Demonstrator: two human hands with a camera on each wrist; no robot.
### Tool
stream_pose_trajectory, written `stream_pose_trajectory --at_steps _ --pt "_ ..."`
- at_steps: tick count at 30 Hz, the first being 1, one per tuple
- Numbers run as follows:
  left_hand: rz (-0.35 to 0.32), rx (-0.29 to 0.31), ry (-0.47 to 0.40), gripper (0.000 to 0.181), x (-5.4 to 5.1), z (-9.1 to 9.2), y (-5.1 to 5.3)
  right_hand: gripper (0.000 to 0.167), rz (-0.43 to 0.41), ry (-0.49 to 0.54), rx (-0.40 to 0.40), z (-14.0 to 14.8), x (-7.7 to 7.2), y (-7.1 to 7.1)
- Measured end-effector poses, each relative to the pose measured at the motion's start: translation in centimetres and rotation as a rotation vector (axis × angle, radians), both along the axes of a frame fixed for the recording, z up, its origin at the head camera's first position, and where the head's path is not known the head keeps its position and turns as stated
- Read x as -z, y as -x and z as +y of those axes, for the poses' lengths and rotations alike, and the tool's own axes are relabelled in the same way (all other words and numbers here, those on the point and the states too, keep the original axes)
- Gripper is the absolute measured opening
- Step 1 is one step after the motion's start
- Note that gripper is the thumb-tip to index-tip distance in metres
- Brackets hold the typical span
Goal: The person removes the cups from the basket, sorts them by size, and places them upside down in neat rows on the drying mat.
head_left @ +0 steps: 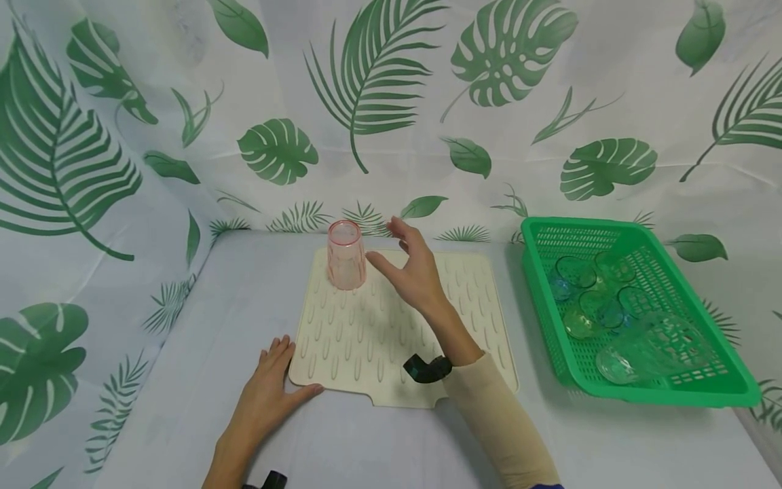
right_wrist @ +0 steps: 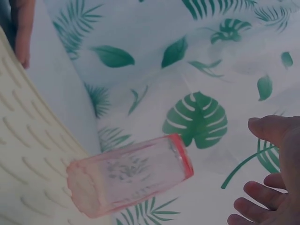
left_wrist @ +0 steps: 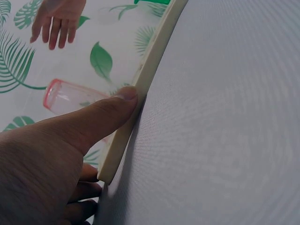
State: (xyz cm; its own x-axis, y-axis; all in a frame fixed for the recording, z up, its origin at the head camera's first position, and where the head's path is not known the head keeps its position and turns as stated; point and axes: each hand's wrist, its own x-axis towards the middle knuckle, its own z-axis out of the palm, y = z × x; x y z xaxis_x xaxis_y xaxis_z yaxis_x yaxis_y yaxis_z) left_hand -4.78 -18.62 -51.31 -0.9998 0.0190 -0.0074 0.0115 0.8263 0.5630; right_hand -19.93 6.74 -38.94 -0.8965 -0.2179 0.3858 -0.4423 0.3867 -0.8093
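- While the left hand (head_left: 266,384), thumb spread, is seemingly bracing the mat (head_left: 342,339),
- the right hand (head_left: 415,273) is hovering, spread, beside the glass (head_left: 346,258), ideally avoiding bumps.

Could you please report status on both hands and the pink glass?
Left hand touching mat, near-left corner. Right hand open, clear of pink glass. Glass standing on mat. Nothing visible between it and right hand.

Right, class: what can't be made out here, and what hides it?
Pink glass, left wrist view: lower part mostly hidden behind the left hand.
Small glasses, head view: exact outlines unclear where they overlap.
Mat, head view: partly hidden by the right forearm.
Right hand, right wrist view: cut off by the right edge.
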Motion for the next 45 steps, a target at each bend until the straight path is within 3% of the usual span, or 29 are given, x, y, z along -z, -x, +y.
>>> stream_pose_trajectory --at_steps 18,45 --pt "0.006 0.003 0.019 0.099 0.0 0.0 0.1 0.069 0.141 -0.045 -0.002 2.9 0.1 -2.7" --pt "0.0 -0.005 0.026 0.099 -0.1 0.1 0.0 0.063 0.222 -0.034 0.033 6.0 0.1 -6.0"
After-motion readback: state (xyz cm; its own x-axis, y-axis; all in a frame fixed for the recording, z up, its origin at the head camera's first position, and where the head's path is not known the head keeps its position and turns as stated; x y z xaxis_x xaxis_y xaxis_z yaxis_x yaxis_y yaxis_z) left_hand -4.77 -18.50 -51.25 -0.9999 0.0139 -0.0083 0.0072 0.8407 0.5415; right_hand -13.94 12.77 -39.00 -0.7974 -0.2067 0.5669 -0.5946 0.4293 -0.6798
